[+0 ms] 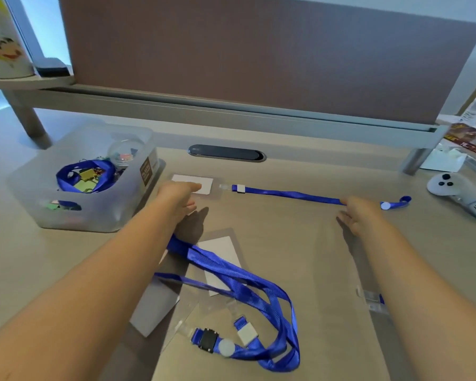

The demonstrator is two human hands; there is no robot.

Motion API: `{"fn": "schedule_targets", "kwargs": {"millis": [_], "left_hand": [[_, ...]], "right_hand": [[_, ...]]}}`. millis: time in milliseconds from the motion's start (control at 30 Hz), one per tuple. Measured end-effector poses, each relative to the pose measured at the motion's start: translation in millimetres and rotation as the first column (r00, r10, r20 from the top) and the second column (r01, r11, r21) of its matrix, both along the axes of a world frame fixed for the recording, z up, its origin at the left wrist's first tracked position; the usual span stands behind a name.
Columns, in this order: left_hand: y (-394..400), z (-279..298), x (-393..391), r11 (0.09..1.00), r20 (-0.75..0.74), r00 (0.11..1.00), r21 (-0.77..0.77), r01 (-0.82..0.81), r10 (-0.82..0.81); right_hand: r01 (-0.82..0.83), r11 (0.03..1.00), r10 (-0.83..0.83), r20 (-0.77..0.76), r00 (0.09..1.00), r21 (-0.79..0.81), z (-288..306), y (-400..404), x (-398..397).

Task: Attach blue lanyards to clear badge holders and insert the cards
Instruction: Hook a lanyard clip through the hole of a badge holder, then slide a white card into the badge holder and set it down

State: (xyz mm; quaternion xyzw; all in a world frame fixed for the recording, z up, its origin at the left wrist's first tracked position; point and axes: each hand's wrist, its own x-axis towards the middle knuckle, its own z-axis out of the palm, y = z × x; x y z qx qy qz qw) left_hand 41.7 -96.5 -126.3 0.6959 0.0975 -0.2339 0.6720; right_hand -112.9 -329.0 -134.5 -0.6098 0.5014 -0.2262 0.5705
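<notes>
A clear badge holder (204, 185) with a white card inside lies flat at the desk's far middle. A blue lanyard (291, 194) is clipped to its right end and stretches straight to the right. My left hand (177, 198) presses on the holder's left part. My right hand (362, 213) rests on the lanyard near its far loop. Nearer to me, loose blue lanyards (248, 292) lie over other clear holders and white cards (221, 259). Another clip (371, 299) peeks out beside my right forearm.
A translucent plastic bin (88, 213) with lanyards and clips stands at the left. A white game controller (456, 192) lies at the right edge, with packets behind it. A brown partition (259, 56) closes off the back of the desk, with a cable slot (227, 153) before it.
</notes>
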Motion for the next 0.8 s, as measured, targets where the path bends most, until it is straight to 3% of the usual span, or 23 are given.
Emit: {"fn": "schedule_targets", "kwargs": {"millis": [67, 133, 200, 300, 433, 600, 733, 800], "left_hand": [[17, 6, -11, 0.963, 0.154, 0.973, 0.235, 0.132, -0.171], [37, 9, -24, 0.856, 0.337, 0.859, 0.478, 0.198, -0.386], [57, 10, -37, 0.717, 0.399, 0.708, 0.662, 0.218, -0.583], [91, 11, -57, 0.487, 0.334, 0.501, 0.847, 0.212, -0.799], [130, 9, -79, 0.313, 0.243, 0.329, 0.933, 0.179, -0.913], [158, -4, -100, 0.132, 0.1, 0.19, 0.977, 0.166, -0.977], [167, -12, -100, 0.053, 0.042, 0.112, 0.994, 0.098, -0.993], [168, -14, -101, 0.026, 0.026, 0.039, 0.999, -0.019, -0.999]], "right_hand": [[-0.104, 0.993, 0.101, -0.061, 0.993, -0.055, 5, 20, -6], [-0.182, 0.967, 0.16, -0.128, 0.979, -0.18, 7, 49, -9], [-0.31, 0.896, 0.235, -0.251, 0.939, -0.318, 7, 76, -10], [-0.505, 0.764, 0.341, -0.414, 0.844, -0.401, 5, 117, -17], [-0.624, 0.64, 0.349, -0.553, 0.756, -0.448, 2, 155, -28], [-0.668, 0.548, 0.317, -0.614, 0.722, -0.503, 1, 184, -41], [-0.681, 0.527, 0.314, -0.628, 0.712, -0.508, 1, 200, -51], [-0.677, 0.518, 0.311, -0.622, 0.719, -0.523, 1, 207, -55]]}}
